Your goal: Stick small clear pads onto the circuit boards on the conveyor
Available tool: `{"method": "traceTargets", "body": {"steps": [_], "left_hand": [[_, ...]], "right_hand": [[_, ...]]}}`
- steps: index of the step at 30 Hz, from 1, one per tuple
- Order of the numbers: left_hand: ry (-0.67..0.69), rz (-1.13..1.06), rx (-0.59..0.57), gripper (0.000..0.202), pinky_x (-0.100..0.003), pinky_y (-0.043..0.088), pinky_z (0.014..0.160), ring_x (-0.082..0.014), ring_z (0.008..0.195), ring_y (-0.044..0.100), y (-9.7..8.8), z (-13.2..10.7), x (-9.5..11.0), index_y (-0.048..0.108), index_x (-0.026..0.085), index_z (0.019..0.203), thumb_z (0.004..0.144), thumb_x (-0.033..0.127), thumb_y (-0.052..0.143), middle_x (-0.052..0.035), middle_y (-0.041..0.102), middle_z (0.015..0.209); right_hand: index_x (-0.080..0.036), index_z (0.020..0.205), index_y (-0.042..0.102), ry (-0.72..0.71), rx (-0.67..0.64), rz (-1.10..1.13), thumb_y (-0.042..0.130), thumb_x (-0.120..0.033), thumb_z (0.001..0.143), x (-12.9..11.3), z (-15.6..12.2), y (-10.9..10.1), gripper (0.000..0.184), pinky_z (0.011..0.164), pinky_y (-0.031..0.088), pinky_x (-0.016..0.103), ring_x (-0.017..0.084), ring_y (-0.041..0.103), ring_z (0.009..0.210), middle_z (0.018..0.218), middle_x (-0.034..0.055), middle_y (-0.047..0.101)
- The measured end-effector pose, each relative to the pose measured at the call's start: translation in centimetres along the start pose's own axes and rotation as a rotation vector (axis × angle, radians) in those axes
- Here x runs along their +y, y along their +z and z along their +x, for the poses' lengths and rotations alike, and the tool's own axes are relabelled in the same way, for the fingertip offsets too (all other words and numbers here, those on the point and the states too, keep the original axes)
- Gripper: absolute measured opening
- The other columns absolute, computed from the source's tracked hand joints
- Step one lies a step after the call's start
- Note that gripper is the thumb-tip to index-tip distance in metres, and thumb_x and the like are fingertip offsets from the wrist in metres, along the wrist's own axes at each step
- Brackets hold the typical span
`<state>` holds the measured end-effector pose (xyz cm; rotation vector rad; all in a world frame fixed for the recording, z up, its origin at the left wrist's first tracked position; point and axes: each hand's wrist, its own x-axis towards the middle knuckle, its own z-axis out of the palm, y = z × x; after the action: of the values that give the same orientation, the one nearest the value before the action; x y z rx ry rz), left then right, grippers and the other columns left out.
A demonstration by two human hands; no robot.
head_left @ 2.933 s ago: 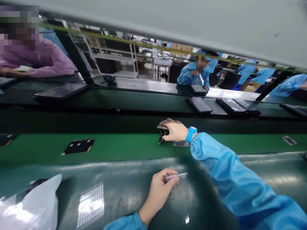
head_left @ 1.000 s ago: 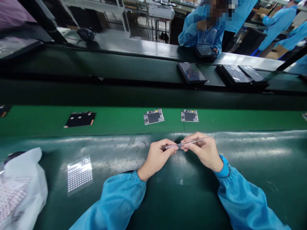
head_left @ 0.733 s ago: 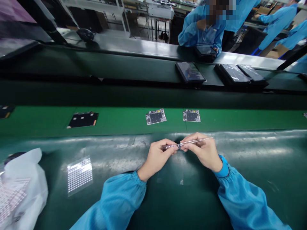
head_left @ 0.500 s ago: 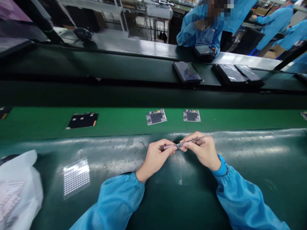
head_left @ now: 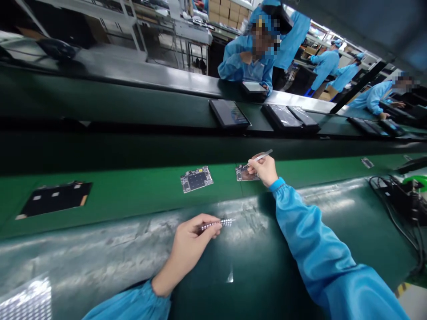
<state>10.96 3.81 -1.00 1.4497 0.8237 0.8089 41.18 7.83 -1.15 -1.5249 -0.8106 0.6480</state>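
Between the thumb and fingers of my left hand (head_left: 191, 242) is a sheet of small stickers (head_left: 228, 222), its dotted end poking out past the fingertips above the mat. My right hand (head_left: 266, 169) is closed on metal tweezers (head_left: 266, 155), whose back end points up and right. It is over the right side of a circuit board (head_left: 243, 175) on the green belt; the tweezer tips are too small to make out. To the left lies a second circuit board (head_left: 197, 180). Further left is a black panel (head_left: 55, 200) with pale squares.
Another sheet of dots (head_left: 30, 300) lies at the lower left. Black cables (head_left: 400, 213) bunch at the right edge. Beyond the green belt (head_left: 140, 195), dark flat devices (head_left: 230, 114) rest on a raised line where a co-worker (head_left: 248, 58) sits.
My right hand has left the left hand and reached forward with the tweezers to the right-hand board. My left hand keeps the sticker sheet. The camera view has turned right.
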Motion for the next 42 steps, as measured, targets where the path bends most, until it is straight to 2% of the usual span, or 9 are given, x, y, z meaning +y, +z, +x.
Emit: {"method": "traceTargets", "body": {"steps": [5, 16, 27, 32, 42], "left_hand": [[0.002, 0.014, -0.005, 0.008, -0.018, 0.056, 0.05, -0.0122, 0.048, 0.066, -0.1, 0.0, 0.1, 0.077, 0.017, 0.072, 0.076, 0.022, 0.072, -0.0014, 0.073, 0.057], [-0.006, 0.024, 0.011, 0.009, -0.018, 0.056, 0.048, -0.0126, 0.047, 0.066, -0.2, 0.0, 0.4, 0.077, 0.017, 0.07, 0.074, 0.022, 0.072, -0.0013, 0.073, 0.057], [0.009, 0.028, 0.004, 0.01, -0.018, 0.057, 0.049, -0.0132, 0.049, 0.067, -0.3, 0.2, 0.2, 0.077, 0.017, 0.07, 0.075, 0.023, 0.071, -0.0022, 0.073, 0.058], [0.009, 0.041, 0.0, 0.01, -0.019, 0.057, 0.048, -0.0135, 0.048, 0.066, -0.3, 0.2, 0.4, 0.077, 0.017, 0.07, 0.075, 0.022, 0.071, -0.0024, 0.073, 0.058], [0.014, 0.056, -0.014, 0.009, -0.022, 0.059, 0.049, -0.015, 0.047, 0.067, -0.5, 0.3, 0.5, 0.077, 0.017, 0.072, 0.076, 0.023, 0.072, -0.0025, 0.074, 0.059]], "right_hand": [[-0.018, 0.083, 0.056, 0.043, -0.004, -0.004, 0.082, -0.031, 0.066, 1.2, 0.8, 0.3, 0.033, 0.042, 0.059, 0.024, 0.018, 0.069, 0.048, 0.057, -0.0003, 0.068], [-0.017, 0.083, 0.059, 0.026, -0.018, -0.071, 0.075, -0.028, 0.071, 2.3, 1.3, -0.5, 0.023, 0.042, 0.057, 0.022, 0.016, 0.066, 0.044, 0.055, 0.0021, 0.069], [-0.018, 0.084, 0.06, -0.075, -0.007, -0.184, 0.075, -0.039, 0.071, 1.6, 0.0, -1.3, 0.029, 0.047, 0.057, 0.023, 0.017, 0.069, 0.051, 0.059, 0.0018, 0.069], [-0.019, 0.087, 0.06, -0.008, 0.018, -0.145, 0.074, -0.044, 0.07, 1.0, -0.4, -1.8, 0.034, 0.04, 0.054, 0.023, 0.019, 0.069, 0.05, 0.062, 0.0024, 0.07], [-0.018, 0.08, 0.06, 0.0, 0.044, -0.126, 0.078, -0.038, 0.066, 0.3, -0.3, -2.4, 0.031, 0.042, 0.055, 0.023, 0.016, 0.065, 0.047, 0.058, 0.0013, 0.068]]}}
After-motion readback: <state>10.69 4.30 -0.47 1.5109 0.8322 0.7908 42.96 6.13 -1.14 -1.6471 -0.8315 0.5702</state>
